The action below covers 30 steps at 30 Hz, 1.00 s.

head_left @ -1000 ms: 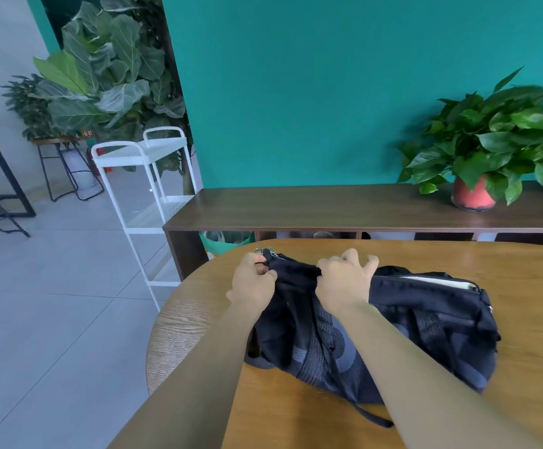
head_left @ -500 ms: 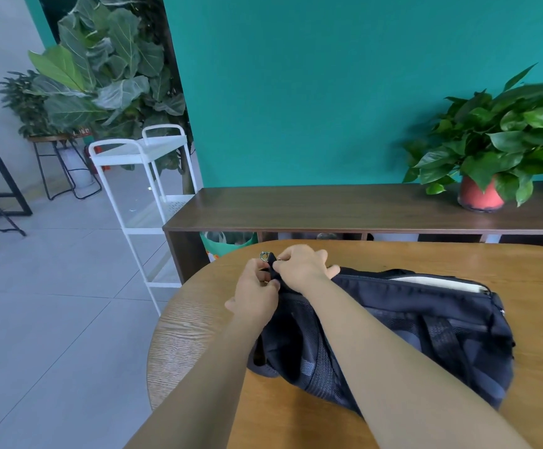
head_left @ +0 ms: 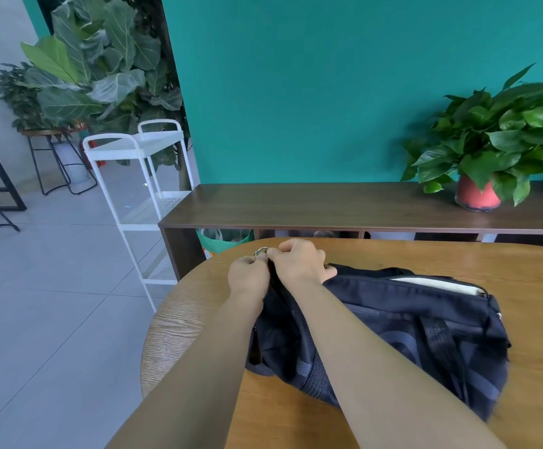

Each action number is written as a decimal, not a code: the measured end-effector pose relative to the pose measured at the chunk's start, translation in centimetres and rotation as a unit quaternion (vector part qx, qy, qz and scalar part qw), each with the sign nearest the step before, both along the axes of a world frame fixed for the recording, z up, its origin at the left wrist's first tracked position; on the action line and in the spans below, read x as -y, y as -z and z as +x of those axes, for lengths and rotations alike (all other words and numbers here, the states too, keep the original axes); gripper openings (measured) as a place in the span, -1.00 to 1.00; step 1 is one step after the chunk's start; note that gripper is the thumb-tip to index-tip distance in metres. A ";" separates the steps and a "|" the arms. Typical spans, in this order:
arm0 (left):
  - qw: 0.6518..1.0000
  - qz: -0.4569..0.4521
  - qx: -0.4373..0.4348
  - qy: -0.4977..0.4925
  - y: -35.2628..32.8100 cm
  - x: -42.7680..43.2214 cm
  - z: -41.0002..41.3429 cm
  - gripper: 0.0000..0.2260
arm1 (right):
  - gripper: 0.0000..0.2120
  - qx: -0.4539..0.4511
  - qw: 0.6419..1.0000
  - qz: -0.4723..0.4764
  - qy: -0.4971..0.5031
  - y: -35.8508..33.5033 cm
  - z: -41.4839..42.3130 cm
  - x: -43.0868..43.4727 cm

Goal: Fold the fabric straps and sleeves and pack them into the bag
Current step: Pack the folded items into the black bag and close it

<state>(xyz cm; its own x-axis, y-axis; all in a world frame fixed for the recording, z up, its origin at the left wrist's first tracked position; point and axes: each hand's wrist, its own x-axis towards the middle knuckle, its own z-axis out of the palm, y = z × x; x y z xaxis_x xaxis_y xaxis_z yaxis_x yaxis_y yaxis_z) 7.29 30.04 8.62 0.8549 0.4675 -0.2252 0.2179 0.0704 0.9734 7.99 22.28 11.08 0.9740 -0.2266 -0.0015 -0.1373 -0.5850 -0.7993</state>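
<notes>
A dark navy bag (head_left: 425, 322) lies on its side on the round wooden table (head_left: 377, 257). Something pale (head_left: 438, 284) shows through a gap along its top right edge. My left hand (head_left: 247, 277) pinches the bag's far left corner. My right hand (head_left: 299, 260) presses right against it, fingertips closed on the same corner beside a small metal ring (head_left: 260, 251). A black strap (head_left: 438, 335) runs down the bag's front. No loose straps or sleeves are visible.
A dark wooden bench (head_left: 328, 205) stands behind the table along the teal wall, with a potted plant in a red pot (head_left: 477, 192) on its right. A white wire cart (head_left: 140, 176) stands to the left over grey floor tiles.
My right hand slid left along the bag's top edge until it met my left hand at the corner with the ring. The bag shifted a little to the right in view.
</notes>
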 end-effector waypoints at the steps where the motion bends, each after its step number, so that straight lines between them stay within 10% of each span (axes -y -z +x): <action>1: 1.000 0.009 0.001 0.000 0.0 0.1 -0.1 -0.81 | -0.81 -0.009 1.000 -0.002 -0.001 -0.1 0.1 0.1; 6: 0.996 0.086 -0.023 -0.016 -0.7 0.5 -0.4 -0.72 | -0.73 0.015 1.000 0.009 -0.003 -0.6 0.1 0.2; 15: 0.978 0.199 -0.067 -0.018 -1.7 1.0 -1.6 -0.76 | -0.76 0.121 0.957 -0.263 0.015 0.9 -1.5 3.3; 24: 0.913 0.377 -0.154 -0.003 -1.6 1.6 -1.7 -0.66 | -0.76 0.132 0.974 -0.173 0.068 3.2 -2.0 12.2; 30: 0.763 0.640 0.061 0.063 -0.4 5.9 -2.3 -0.61 | -0.81 0.155 0.973 -0.161 0.061 3.1 -2.4 12.2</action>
<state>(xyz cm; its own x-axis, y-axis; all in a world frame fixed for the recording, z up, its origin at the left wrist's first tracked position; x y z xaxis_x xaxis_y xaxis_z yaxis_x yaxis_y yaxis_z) 4.94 24.14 9.02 0.8887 0.1502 0.4332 0.0466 -0.9695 0.2405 5.57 10.06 7.96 0.8820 -0.2803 0.3789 -0.0026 -0.8068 -0.5908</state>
